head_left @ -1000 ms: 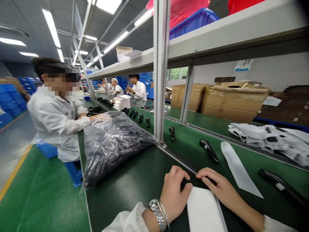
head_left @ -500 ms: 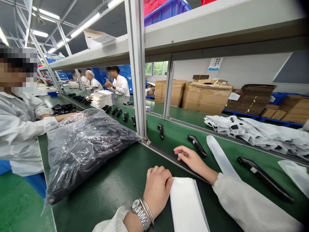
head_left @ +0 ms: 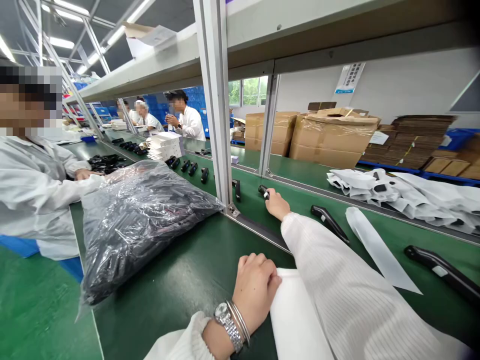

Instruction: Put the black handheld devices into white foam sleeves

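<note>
My left hand [head_left: 257, 282], with a watch and bangles at the wrist, is closed with thumb and fingers at the top edge of a flat white packing sleeve [head_left: 296, 315] on the near table. Across the metal rail, my right hand [head_left: 278, 204] has its fingers closed on the near end of a black curved handle-like part [head_left: 263, 191]; the fingertips are partly hidden. To the right on the green belt lie another black curved part [head_left: 330, 224] with a white label, a loose white sleeve [head_left: 378, 250] and a larger black part [head_left: 442, 270].
A clear plastic bag of black items [head_left: 146, 225] fills the table's left. A metal post [head_left: 217, 110] rises beside the rail, under a shelf [head_left: 318, 35]. Wrapped white pieces [head_left: 405, 197] lie along the far side. A co-worker [head_left: 33, 185] stands left; cartons [head_left: 333, 140] stand behind.
My right hand has moved forward and left over the belt, onto a black part. My left hand stays at the white sleeve. Parts on the belt appear farther right; the view has shifted slightly.
</note>
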The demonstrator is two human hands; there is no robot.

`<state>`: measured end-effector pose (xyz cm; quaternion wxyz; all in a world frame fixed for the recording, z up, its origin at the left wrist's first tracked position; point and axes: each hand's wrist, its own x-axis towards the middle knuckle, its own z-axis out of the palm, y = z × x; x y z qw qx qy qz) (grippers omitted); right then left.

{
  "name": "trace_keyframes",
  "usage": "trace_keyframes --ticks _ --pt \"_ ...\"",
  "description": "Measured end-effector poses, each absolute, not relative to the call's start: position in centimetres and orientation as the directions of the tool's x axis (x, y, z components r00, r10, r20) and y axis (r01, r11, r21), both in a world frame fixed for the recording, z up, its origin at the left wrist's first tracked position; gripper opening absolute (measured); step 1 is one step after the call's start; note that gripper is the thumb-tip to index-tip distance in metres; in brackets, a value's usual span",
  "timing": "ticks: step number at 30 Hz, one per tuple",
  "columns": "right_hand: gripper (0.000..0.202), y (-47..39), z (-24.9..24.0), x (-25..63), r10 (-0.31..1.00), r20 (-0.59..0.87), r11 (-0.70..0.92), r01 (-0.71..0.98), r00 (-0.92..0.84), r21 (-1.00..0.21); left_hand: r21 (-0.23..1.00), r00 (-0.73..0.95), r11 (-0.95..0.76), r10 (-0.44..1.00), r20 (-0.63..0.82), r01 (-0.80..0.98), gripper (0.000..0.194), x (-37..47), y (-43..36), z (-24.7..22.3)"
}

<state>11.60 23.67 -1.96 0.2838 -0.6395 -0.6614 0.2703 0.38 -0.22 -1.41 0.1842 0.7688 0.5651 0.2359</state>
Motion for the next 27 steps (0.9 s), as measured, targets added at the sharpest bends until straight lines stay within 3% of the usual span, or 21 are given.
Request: trace_keyframes --ticks 6,11,14,19,24,27 --pt "0.057 17.2 -2.3 16.1 0.994 0.033 0.077 0.461 -0.104 -0.884 0.572 0.24 -0.326 0.945 0.224 0.753 0.025 0.1 0.0 -1.5" --pt "0.08 9.1 -1.3 19.1 0.962 0.117 0.104 -0.064 -0.246 -0.992 0.661 0.276 -0.407 0.913 0.299 0.63 0.016 0.0 -0.2 -1.0" --pt "0.094 6.6 -0.9 19.2 0.964 0.149 0.099 -0.221 -0.222 -0.97 0.656 0.292 -0.456 0.89 0.351 0.601 0.016 0.1 -0.4 -0.8" --pt "0.09 5.4 -0.9 18.0 0.941 0.178 0.1 -0.263 -0.289 -0.959 0.652 0.28 -0.526 0.848 0.45 0.546 0.015 0.1 -0.9 -0.6" --pt "0.035 3.8 -0.5 17.3 0.875 0.217 0.219 -0.046 -0.433 -0.975 0.691 0.222 -0.537 0.839 0.496 0.484 0.011 -0.1 -1.6 0.0" --pt "0.041 2.4 -0.4 16.7 0.787 0.222 0.284 0.02 -0.576 -0.959 0.731 0.119 -0.511 0.847 0.518 0.452 0.011 -0.3 -1.6 0.2"
